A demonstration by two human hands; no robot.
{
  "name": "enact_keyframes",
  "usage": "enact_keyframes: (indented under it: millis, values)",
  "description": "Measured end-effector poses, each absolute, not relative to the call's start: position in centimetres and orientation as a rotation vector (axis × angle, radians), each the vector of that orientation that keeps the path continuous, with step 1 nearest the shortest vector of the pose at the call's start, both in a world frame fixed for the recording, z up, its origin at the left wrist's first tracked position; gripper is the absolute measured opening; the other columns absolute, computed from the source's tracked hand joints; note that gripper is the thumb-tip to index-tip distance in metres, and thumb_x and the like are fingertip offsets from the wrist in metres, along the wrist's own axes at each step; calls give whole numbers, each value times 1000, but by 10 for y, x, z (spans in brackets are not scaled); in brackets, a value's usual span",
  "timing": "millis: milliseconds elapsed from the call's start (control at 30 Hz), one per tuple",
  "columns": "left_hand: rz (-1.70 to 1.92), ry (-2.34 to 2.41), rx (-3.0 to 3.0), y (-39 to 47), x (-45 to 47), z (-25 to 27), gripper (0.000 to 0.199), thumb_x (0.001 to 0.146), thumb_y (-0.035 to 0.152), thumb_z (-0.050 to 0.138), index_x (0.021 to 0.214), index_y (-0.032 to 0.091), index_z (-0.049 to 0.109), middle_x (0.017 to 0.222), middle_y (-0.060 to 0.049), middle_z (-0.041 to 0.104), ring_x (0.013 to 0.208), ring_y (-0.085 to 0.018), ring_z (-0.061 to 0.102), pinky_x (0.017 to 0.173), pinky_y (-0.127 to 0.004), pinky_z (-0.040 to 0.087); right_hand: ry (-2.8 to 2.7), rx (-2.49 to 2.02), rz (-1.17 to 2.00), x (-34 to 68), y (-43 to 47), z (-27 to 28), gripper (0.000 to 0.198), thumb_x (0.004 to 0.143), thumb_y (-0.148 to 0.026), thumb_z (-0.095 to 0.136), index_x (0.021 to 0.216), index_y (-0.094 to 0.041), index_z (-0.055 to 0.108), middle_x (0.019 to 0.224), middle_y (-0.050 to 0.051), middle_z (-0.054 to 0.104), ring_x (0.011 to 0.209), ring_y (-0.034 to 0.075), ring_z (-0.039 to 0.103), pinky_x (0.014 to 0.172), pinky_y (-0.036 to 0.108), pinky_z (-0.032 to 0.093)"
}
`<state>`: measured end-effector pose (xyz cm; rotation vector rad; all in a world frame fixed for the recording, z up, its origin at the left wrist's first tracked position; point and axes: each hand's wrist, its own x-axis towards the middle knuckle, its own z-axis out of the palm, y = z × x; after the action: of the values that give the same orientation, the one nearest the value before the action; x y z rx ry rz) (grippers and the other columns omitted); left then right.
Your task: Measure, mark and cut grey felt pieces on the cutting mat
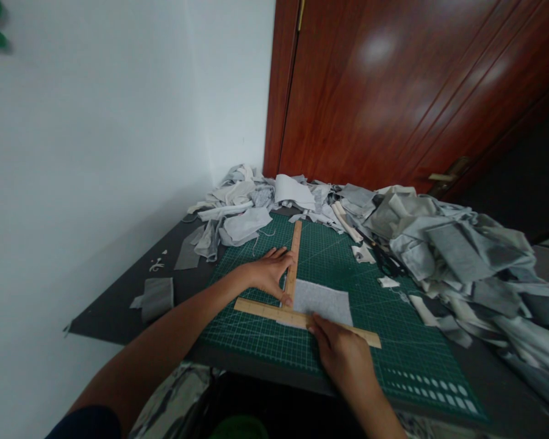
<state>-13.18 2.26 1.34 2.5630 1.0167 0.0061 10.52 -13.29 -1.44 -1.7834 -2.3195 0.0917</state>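
Observation:
A piece of light grey fabric (322, 299) lies on the green cutting mat (329, 256). One wooden ruler (296, 250) runs away from me along the fabric's left edge. Across the fabric's near edge lies a second wooden ruler (260, 308), roughly square to the first. My left hand (272, 274) rests on the first ruler, fingers spread, its thumb by the ruler's near end. With curled fingers, my right hand (345, 353) grips the crosswise ruler right of its middle. The undersides of those fingers are hidden.
Heaps of grey and white fabric scraps (476, 244) cover the table's back and right side. Dark-handled scissors (387, 259) lie at the mat's right edge. A folded grey piece (158, 297) sits on the dark table (114, 305) at left. A wall and a wooden door (370, 91) stand behind.

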Motion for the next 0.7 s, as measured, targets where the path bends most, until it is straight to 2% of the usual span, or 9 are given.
enact_keyframes:
  millis: [433,633,700]
  values:
    - [-18,1023,2557,22,-132,14,125,63,88,64,153,12,26,167,-23,14,155,-40,-2,124,-52,1,-2312,-1780,137,107,-132,-20,33,102,-29,49,125,-25,72,113,8,79,89,26,78,78,32,59]
    - [6,1032,2553,21,-131,16,124,61,85,69,151,10,29,166,-23,17,155,-41,1,125,-51,2,-2197,-1695,197,113,-138,-22,44,99,-32,49,140,-18,59,109,13,79,90,29,77,77,35,58]
    - [14,1038,2548,21,-130,17,125,60,85,70,152,12,28,166,-22,19,155,-42,2,125,-51,3,-2113,-1662,293,112,-146,-20,47,99,-36,47,141,-16,56,102,14,78,86,29,76,75,36,56]
